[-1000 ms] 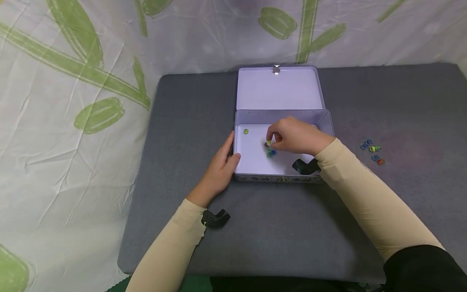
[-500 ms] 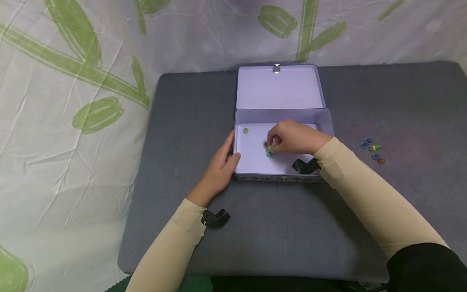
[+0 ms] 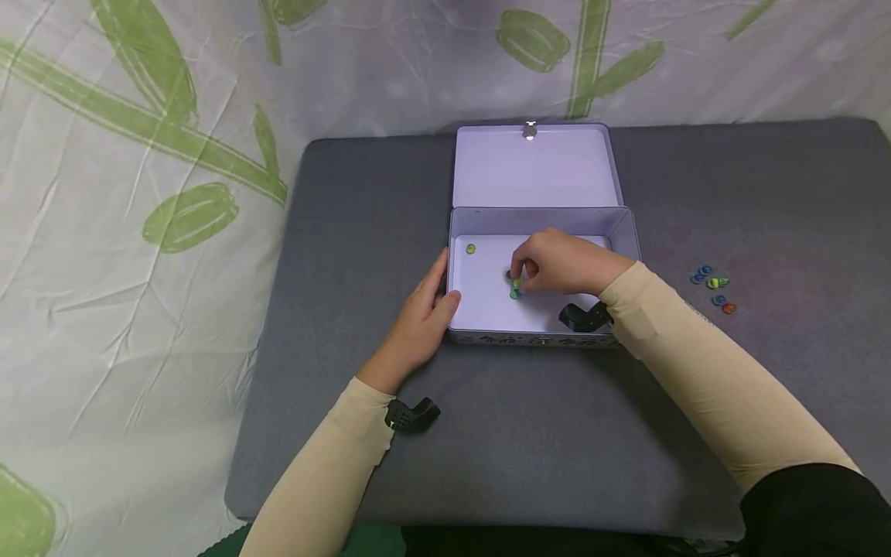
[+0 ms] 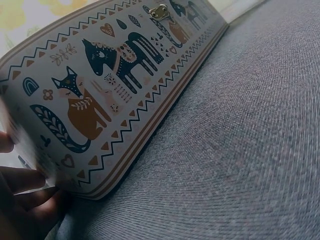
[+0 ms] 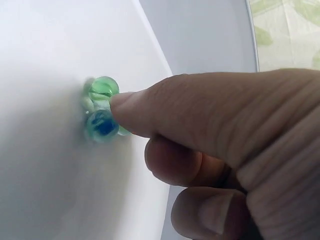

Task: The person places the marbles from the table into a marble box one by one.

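In the head view a pale tin box (image 3: 480, 309) lies with its lid (image 3: 532, 166) raised. My left hand (image 3: 411, 329) holds the box's left wall, fingers outside and thumb at the rim. The left wrist view shows these fingers (image 4: 25, 180) against the patterned box side (image 4: 120, 75). My right hand (image 3: 567, 263) is inside the box, its thumb and forefinger pinching a green glass marble (image 5: 103, 89) at a small cluster. A blue marble (image 5: 102, 124) touches the cluster just below the thumb. Parts of the cluster are hidden by the fingers. A yellow-green marble (image 3: 470, 249) lies apart at the back left.
Several blue, yellow-green and orange marbles (image 3: 718, 283) lie on the grey tabletop (image 3: 557, 441) to the right of the box. Behind the table hangs a white cloth (image 3: 390, 70) with green leaves. A black wrist camera (image 3: 412, 415) sits on each sleeve.
My right fingers have lowered slightly with the yellow-green marble onto the cluster, then stayed nearly still. The blue marble there is now hidden in the head view. My left hand has stayed put.
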Demonstrator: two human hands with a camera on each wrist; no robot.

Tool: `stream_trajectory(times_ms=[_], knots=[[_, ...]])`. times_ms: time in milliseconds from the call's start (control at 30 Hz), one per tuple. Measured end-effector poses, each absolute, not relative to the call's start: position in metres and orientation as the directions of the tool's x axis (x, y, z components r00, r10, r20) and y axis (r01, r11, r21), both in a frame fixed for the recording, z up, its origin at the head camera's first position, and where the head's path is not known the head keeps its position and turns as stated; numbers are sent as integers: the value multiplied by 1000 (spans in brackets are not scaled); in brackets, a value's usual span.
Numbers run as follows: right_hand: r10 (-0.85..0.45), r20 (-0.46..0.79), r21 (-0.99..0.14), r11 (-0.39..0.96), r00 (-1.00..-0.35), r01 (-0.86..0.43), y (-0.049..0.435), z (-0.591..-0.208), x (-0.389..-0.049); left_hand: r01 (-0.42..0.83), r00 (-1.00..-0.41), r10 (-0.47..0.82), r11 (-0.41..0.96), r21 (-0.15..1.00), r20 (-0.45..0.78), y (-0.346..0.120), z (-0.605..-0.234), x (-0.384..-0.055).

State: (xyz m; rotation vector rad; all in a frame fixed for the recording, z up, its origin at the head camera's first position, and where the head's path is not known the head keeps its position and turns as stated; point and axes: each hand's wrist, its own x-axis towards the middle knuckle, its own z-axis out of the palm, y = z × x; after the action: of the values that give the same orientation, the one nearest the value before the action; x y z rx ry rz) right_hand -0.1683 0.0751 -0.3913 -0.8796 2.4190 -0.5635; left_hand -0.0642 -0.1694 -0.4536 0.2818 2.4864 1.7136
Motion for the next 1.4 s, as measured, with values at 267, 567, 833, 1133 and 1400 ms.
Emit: stream_trajectory(times_ms=[267, 567, 833, 1133, 1400], knots=[[-673, -293, -530, 705, -679, -471, 76, -391, -168, 93, -976, 217, 337, 937, 19, -169, -452, -64], [-670, -267, -526, 704, -693, -477, 77, -383, -166, 88, -975, 220, 331, 939, 14, -169, -453, -64], [-627, -248, -484, 740, -738, -466, 83, -365, -163, 95, -975, 223, 352, 931, 15, -168, -452, -64], [-622, -140, -476, 725, -770, -498, 103, -342, -153, 111, -973, 227, 352, 929, 30, -170, -455, -65], [-570, -72, -469, 744, -819, -477, 130, -328, -137, 110, -973, 230, 355, 928, 27, -169, -453, -64]])
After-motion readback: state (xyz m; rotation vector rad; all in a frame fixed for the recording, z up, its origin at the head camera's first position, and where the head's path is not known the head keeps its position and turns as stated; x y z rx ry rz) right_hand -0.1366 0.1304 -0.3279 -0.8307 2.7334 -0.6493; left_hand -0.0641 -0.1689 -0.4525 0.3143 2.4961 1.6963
